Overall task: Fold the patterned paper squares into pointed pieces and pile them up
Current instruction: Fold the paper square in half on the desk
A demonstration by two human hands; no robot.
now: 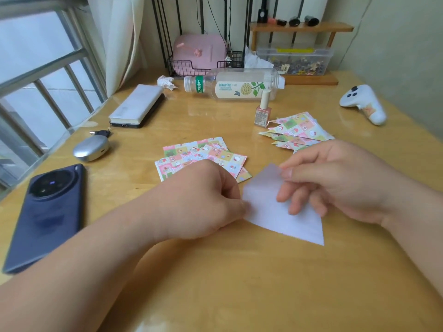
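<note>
A paper square folded into a triangle [285,219] lies white side up on the wooden desk [239,271] between my hands. My left hand [203,197] pinches its left edge with curled fingers. My right hand [335,180] rests on its upper right part, thumb and fingertips lying on the paper. Behind my left hand several flat patterned squares [203,154] lie fanned out. Farther right, behind my right hand, is a pile of folded pointed pieces [297,133].
A dark phone [48,212] and a silver earbud case [91,148] lie at the left. A nail polish bottle [263,113] stands by the pile, a plastic bottle [230,86] lies behind it, a white controller [364,104] at the right, a power bank with book [139,106] back left.
</note>
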